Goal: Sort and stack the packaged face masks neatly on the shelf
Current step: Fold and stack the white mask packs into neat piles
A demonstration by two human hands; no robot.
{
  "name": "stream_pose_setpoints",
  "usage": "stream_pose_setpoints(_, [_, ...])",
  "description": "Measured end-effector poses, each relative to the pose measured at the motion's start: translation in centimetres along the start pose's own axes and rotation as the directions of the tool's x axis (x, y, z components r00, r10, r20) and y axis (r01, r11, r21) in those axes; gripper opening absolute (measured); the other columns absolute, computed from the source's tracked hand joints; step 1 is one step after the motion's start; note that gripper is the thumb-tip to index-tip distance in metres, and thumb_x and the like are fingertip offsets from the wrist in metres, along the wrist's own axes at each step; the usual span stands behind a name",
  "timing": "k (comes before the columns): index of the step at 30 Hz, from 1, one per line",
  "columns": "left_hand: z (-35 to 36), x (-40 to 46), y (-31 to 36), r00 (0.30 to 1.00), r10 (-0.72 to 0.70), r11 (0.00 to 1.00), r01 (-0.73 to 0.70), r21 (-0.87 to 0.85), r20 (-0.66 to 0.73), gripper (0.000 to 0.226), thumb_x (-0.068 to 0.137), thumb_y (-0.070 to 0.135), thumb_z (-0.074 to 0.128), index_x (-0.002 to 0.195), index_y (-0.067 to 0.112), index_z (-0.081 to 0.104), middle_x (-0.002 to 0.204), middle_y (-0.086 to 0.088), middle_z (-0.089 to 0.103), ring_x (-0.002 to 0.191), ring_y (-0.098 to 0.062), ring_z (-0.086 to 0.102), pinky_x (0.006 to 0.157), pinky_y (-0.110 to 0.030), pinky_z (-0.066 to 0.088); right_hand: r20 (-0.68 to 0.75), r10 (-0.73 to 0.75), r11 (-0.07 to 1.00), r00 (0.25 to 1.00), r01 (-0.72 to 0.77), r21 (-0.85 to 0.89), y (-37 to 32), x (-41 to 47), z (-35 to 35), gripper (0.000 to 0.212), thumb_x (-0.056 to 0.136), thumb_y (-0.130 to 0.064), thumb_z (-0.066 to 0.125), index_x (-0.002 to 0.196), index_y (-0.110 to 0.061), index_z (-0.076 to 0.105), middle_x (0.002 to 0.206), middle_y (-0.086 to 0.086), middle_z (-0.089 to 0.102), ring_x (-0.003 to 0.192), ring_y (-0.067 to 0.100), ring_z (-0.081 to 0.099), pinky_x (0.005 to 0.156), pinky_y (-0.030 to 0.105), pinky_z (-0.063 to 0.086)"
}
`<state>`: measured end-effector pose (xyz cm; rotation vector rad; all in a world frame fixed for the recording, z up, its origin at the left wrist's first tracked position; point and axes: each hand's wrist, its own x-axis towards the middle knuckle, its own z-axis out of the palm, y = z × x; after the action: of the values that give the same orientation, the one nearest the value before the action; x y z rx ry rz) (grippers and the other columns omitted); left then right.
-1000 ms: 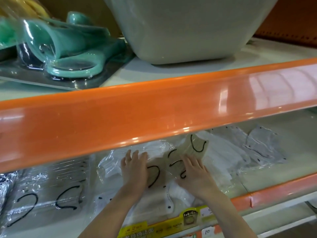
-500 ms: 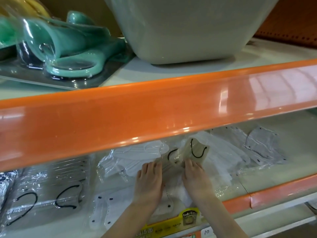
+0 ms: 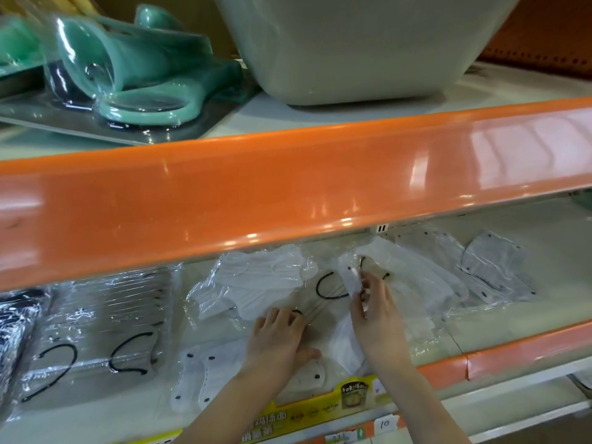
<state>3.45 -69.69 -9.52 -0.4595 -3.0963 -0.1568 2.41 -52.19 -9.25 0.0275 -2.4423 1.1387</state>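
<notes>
Thin, crinkled clear plastic covers nearly everything on the pale lower shelf (image 3: 499, 322), catching glare in creased ridges. Inside the wrappers lie flat, soft white face masks with thin black ear loops curling like hooks. The shelf above has a glossy orange front rail (image 3: 288, 193), smooth and rounded, with bright reflections. On it, at 11 o'clock of the view, sit teal scoop-shaped items (image 3: 128, 72) sealed in shiny film, and at 1 o'clock a large pale tub (image 3: 352, 46) with sloping matte walls.

The left hand (image 3: 278, 341) lies palm down at about 6 o'clock, fingers nearly straight and together, thumb spread to the right, pressing flat on a wrapped mask pack (image 3: 317, 312). The right hand (image 3: 378, 309) reaches in from 5 o'clock, wrist bent, its thumb and fingertips pinching a small white mask packet (image 3: 349, 278) and tilting it up off the pile.

The masks lie loosely across the lower shelf: a ribbed white bundle (image 3: 256, 277) at 10 o'clock of the left hand, a flat stack with black loops (image 3: 96, 341) at far left, dotted white masks (image 3: 198, 379) just left of the left forearm, and grey-tinted packets (image 3: 493, 270) at 3 o'clock, overlapping at angles. A yellow label strip (image 3: 304, 415) runs along the lower shelf's front edge.
</notes>
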Motion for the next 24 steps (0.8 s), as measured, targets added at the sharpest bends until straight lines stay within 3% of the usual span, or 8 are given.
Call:
stream_pose_setpoints(2, [0.0,-0.5,0.0,0.999,0.029,1.000,-0.029,0.003,-0.024,0.050,0.083,0.057,0.058,0.123,0.026,0.055,0.124,0.006,0.047,0.120,-0.017,0.043,0.095,-0.030,0.034,0.056,-0.036,0.998,0.998,0.039,-0.052,0.1,-0.2,0.4,0.032,0.092,-0.010,0.057,0.123,-0.009,0.052,0.108,0.001,0.056,0.086,0.019,0.062,0.062,0.031,0.051])
stream_pose_setpoints(4, [0.4,-0.8,-0.1,0.993,0.074,0.997,-0.076,-0.012,-0.097,0.041,0.060,0.049,0.082,0.091,0.026,0.068,0.095,0.006,0.059,0.090,-0.017,0.060,0.074,-0.031,0.048,0.152,-0.022,0.997,0.988,0.034,-0.075,0.2,-0.4,0.9,0.034,0.093,-0.017,0.057,0.126,-0.012,0.050,0.114,0.000,0.054,0.093,0.021,0.062,0.068,0.035,0.051])
stream_pose_setpoints(7, [1.4,-1.2,-0.6,0.960,0.117,0.993,-0.122,-0.003,-0.256,0.032,0.043,0.024,0.089,0.065,0.021,0.066,0.067,0.003,0.057,0.062,-0.020,0.059,0.055,-0.029,0.048,0.281,-0.010,0.993,0.960,0.044,-0.113,-0.3,-0.9,1.7,0.046,0.095,-0.030,0.054,0.137,-0.016,0.041,0.123,0.000,0.051,0.106,0.022,0.056,0.078,0.032,0.047])
stream_pose_setpoints(10, [1.6,-2.1,-1.8,0.899,0.095,0.992,-0.119,-0.030,-0.427,0.006,0.066,0.018,0.068,0.070,0.019,0.063,0.071,0.003,0.058,0.066,-0.021,0.059,0.057,-0.030,0.047,0.363,-0.106,0.972,0.926,0.173,-0.158,-1.2,-1.4,1.7,0.059,0.088,-0.052,0.042,0.138,-0.021,0.042,0.125,-0.004,0.051,0.112,0.017,0.050,0.084,0.026,0.039])
stream_pose_setpoints(13, [1.2,-3.1,-3.5,0.832,0.047,0.992,-0.106,-0.075,-0.553,0.013,0.072,0.015,0.051,0.083,0.021,0.054,0.075,0.004,0.059,0.069,-0.019,0.058,0.057,-0.031,0.047,0.453,-0.285,0.871,0.845,0.425,-0.244,-1.6,-1.9,1.8,0.056,0.079,-0.063,0.044,0.125,-0.030,0.050,0.117,-0.013,0.056,0.107,0.009,0.048,0.085,0.025,0.042])
stream_pose_setpoints(16, [-0.2,-4.0,-5.1,0.755,0.027,0.991,-0.104,-0.079,-0.655,0.012,0.080,0.011,0.049,0.087,0.020,0.052,0.077,0.004,0.061,0.073,-0.018,0.056,0.063,-0.030,0.044,0.407,-0.403,0.808,0.820,0.527,-0.262,-1.7,-2.3,3.1,0.030,0.073,-0.039,0.063,0.102,-0.029,0.062,0.097,-0.013,0.060,0.089,0.009,0.055,0.075,0.019,0.041])
stream_pose_setpoints(18, [-0.8,-4.5,-6.4,0.733,0.030,0.994,-0.093,-0.057,-0.679,0.013,0.080,0.009,0.050,0.085,0.016,0.059,0.080,0.003,0.063,0.077,-0.020,0.059,0.066,-0.029,0.044,0.367,-0.421,0.824,0.830,0.519,-0.228,-2.0,-2.3,4.0,0.031,0.060,-0.017,0.076,0.088,-0.026,0.067,0.087,-0.010,0.061,0.078,0.013,0.059,0.070,0.021,0.035])
stream_pose_setpoints(24, [-1.1,-6.2,-9.1,0.798,0.039,0.999,-0.026,0.030,-0.602,0.046,0.053,-0.007,0.077,0.088,0.017,0.061,0.086,0.002,0.065,0.077,-0.023,0.061,0.069,-0.031,0.040,0.286,-0.479,0.821,0.830,0.539,-0.190,-5.2,-2.9,6.4,0.021,0.076,-0.020,0.047,0.085,-0.022,0.067,0.081,-0.005,0.061,0.074,0.020,0.061,0.061,0.030,0.051])
